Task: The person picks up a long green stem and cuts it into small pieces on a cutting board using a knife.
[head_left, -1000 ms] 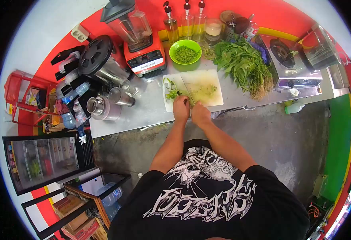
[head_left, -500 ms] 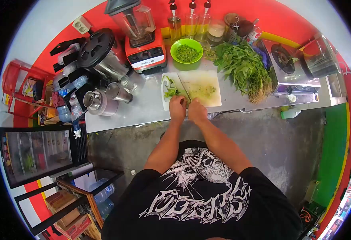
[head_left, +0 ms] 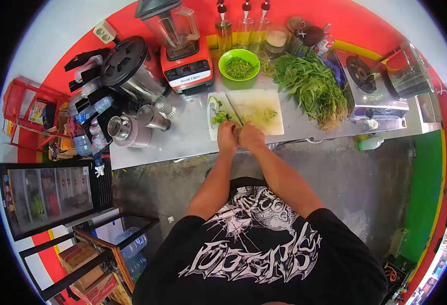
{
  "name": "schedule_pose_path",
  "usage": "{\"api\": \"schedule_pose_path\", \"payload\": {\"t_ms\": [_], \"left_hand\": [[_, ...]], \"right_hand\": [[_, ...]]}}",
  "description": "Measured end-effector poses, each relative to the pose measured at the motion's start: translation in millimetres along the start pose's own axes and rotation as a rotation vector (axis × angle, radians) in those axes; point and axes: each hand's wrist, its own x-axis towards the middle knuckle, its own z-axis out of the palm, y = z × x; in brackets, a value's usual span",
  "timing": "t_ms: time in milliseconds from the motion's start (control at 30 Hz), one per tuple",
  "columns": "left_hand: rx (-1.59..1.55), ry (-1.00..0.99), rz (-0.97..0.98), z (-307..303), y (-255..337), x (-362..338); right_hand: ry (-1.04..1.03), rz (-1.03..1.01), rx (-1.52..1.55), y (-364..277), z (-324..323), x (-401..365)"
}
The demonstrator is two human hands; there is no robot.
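My right hand is closed round the handle of a knife, whose blade points away from me across a white cutting board. Beside it, my left hand has its fingers bent and pressed together near the blade's base, on some green stalks mostly hidden under the fingers. Cut green leaves and stems lie on the board left of the blade. Finely chopped green bits are scattered to its right. Past the board, a bright green bowl holds more chopped greens.
A large bunch of leafy greens with roots lies right of the board, near a gas stove. At left stand a red blender, a steel pot and metal cups. Pump bottles line the back wall.
My hands have drawn slightly closer together at the knife. A few more chopped green bits show right of the blade. The whole view has shifted a little.
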Motion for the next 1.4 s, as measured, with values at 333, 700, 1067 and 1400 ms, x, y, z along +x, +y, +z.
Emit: {"api": "schedule_pose_path", "payload": {"t_ms": [333, 700, 1067, 1400], "left_hand": [[-0.077, -0.038, -0.058, -5, -2, 1], [-0.13, -0.054, -0.109, -6, -7, 4], [-0.09, -0.04, -0.231, -7, -7, 20], [-0.221, 0.253, -0.354, -8, -1, 34]], "right_hand": [[0.024, 0.033, 0.044, 0, 17, 3], [0.019, 0.019, 0.057, 5, 31, 0], [0.164, -0.021, 0.038, 34, 35, 15], [0.118, -0.09, 0.139, 41, 24, 12]]}}
